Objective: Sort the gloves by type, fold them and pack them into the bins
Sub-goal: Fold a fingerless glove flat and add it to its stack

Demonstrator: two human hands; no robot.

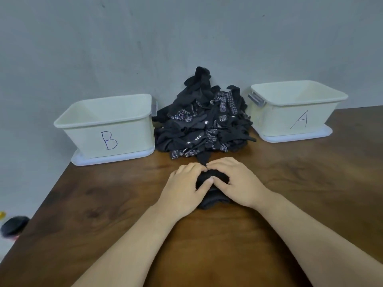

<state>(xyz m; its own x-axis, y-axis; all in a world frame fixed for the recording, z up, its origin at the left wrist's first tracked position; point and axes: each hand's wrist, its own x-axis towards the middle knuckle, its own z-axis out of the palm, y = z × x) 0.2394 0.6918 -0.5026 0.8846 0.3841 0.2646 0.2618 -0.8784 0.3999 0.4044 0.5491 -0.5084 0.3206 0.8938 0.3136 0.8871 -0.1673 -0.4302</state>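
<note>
Head view: on the wooden table (103, 204) both hands meet over one black glove (211, 195) near the front — the left hand (184, 189) and the right hand (238, 183) each curl their fingers round it. Behind it the pile of black gloves (203, 125) lies against the wall, between bin B (107, 129) on the left and bin A (294, 112) on the right.

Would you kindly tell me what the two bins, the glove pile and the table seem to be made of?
Bin B and bin A: likely plastic, pale cream, matte with a fine textured wall, smooth rolled rims. Pile of gloves: soft black knit fabric, limp and creased; some carry white grip dots, perhaps rubber. Table: wood or wood-look laminate, dark brown grain, faint sheen.
</note>
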